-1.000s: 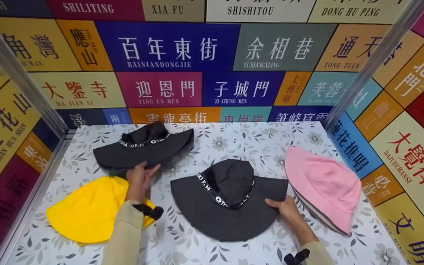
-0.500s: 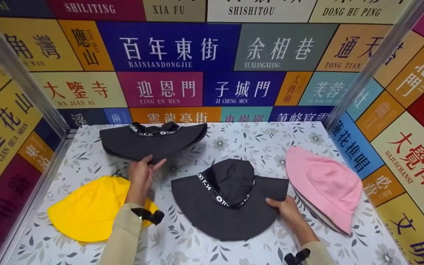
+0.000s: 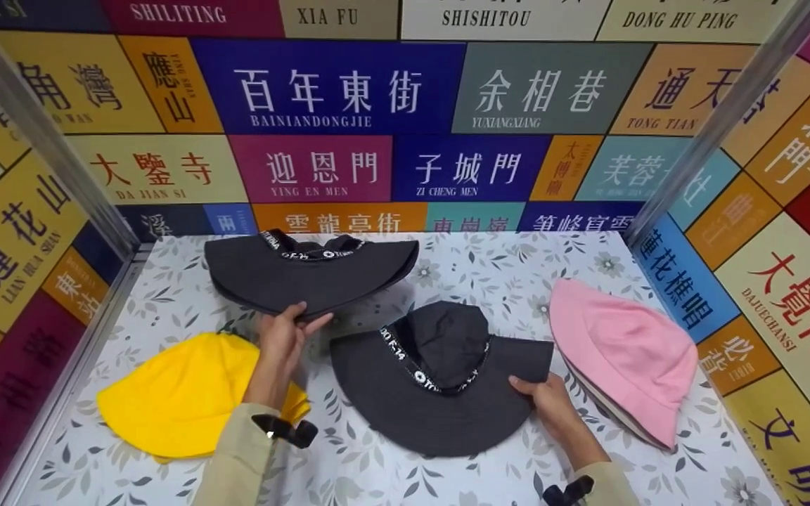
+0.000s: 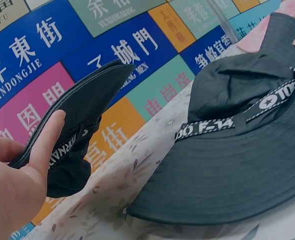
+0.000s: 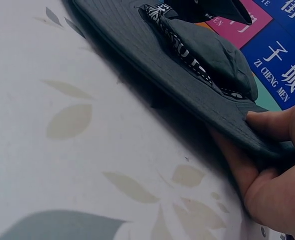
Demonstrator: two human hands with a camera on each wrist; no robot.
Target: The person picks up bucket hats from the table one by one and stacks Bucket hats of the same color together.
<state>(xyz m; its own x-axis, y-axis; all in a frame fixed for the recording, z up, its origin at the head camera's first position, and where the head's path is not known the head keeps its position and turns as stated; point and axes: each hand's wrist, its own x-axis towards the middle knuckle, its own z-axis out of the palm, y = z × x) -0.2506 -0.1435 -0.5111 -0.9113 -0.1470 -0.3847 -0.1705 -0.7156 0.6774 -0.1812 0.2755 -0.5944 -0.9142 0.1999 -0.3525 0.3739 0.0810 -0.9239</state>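
My left hand (image 3: 285, 341) pinches the near brim of a dark grey bucket hat (image 3: 306, 277), raised off the table at the back left. In the left wrist view that hat (image 4: 82, 115) stands tilted, its brim between thumb and fingers. My right hand (image 3: 553, 404) grips the right brim edge of a second dark grey bucket hat (image 3: 440, 422) in the middle. The right wrist view shows the thumb on top of this brim (image 5: 222, 117) and fingers beneath it. Both hats carry a black band with white lettering.
A yellow bucket hat (image 3: 173, 400) lies at the left, partly behind my left forearm. At the right a pink bucket hat (image 3: 623, 358) leans on its side. Sign-covered panels (image 3: 328, 84) enclose the leaf-patterned table (image 3: 377, 485) at the back and sides.
My left hand has lifted its dark hat and carried it to the right, tilting the brim's underside or face toward me. The right hand and its hat stay nearly still.
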